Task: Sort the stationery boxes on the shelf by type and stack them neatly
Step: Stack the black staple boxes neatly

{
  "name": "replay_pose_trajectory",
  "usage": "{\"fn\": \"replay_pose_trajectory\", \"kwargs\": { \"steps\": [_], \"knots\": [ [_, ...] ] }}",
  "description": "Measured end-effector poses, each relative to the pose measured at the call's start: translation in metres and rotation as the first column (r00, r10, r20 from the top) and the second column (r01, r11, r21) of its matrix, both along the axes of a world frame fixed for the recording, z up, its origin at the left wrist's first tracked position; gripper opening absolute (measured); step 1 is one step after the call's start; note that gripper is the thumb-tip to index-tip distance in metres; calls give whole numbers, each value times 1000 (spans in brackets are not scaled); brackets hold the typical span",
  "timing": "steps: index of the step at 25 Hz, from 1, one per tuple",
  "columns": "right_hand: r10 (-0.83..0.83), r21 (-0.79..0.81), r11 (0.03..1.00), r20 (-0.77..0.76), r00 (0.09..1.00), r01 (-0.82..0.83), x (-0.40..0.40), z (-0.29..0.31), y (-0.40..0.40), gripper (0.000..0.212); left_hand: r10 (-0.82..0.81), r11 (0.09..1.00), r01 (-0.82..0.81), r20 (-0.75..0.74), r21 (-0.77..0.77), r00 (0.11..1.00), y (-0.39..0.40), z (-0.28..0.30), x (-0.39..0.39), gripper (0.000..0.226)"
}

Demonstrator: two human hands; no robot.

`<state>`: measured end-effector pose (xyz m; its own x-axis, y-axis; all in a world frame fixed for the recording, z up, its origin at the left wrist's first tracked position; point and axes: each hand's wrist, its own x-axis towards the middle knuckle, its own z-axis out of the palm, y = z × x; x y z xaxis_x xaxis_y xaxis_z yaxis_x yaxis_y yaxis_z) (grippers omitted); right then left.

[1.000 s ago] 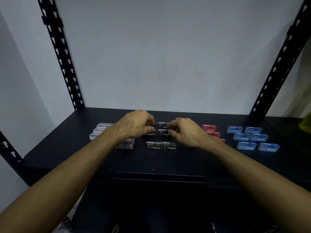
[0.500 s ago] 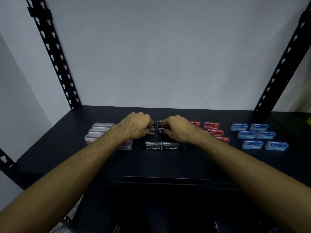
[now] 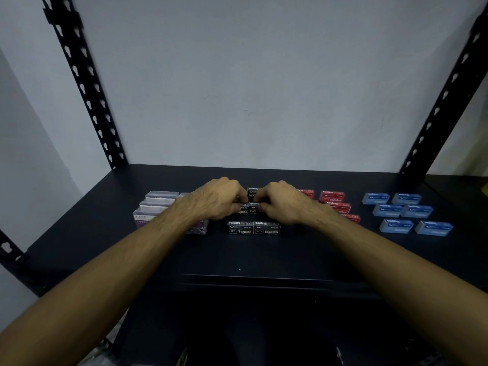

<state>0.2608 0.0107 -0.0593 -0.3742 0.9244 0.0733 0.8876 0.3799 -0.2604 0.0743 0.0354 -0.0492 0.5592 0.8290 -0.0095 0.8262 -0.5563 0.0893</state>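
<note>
On the black shelf (image 3: pixel 264 257), small boxes lie in groups by colour. Black staple boxes (image 3: pixel 253 227) sit in the middle in rows. My left hand (image 3: pixel 216 199) and my right hand (image 3: pixel 284 200) meet over the middle row, fingertips pinching a black box each from its outer side; the boxes under them are mostly hidden. Clear paper-clip boxes (image 3: pixel 155 207) lie at the left, partly behind my left forearm. Red staple boxes (image 3: pixel 332 198) lie right of my right hand. Blue staple boxes (image 3: pixel 406 212) form rows of two at the far right.
Black perforated uprights (image 3: pixel 87 83) (image 3: pixel 443 96) stand at the shelf's back corners against a pale wall. The shelf's front edge (image 3: pixel 250 276) runs below the boxes. A yellow object (image 3: pixel 485 190) shows at the far right edge.
Both hands have closed in toward each other on the middle row of black boxes. The camera has shifted slightly, moving the red and blue boxes rightward in view.
</note>
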Motion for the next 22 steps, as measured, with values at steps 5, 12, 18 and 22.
{"fn": "replay_pose_trajectory", "kwargs": {
  "steps": [5, 12, 18, 22],
  "knots": [
    [6, -28, 1000, -2, 1000, -6, 3, 3, -10, 26, -61, 995, 65, 49, -78, 997, -10, 5, 1, 25],
    [15, -70, 997, -14, 1000, -16, 6, 6, -21, 28, -127, 987, 134, 79, -91, 989, -18, 7, 0, 25],
    [31, -87, 996, -33, 999, -33, 6, 5, -25, 27, -130, 985, 138, 82, -106, 988, -19, 4, -2, 20],
    [32, -97, 995, -40, 999, -36, 6, 6, -26, 27, -128, 983, 136, 71, -121, 989, -19, 7, -2, 21]
  ]
}}
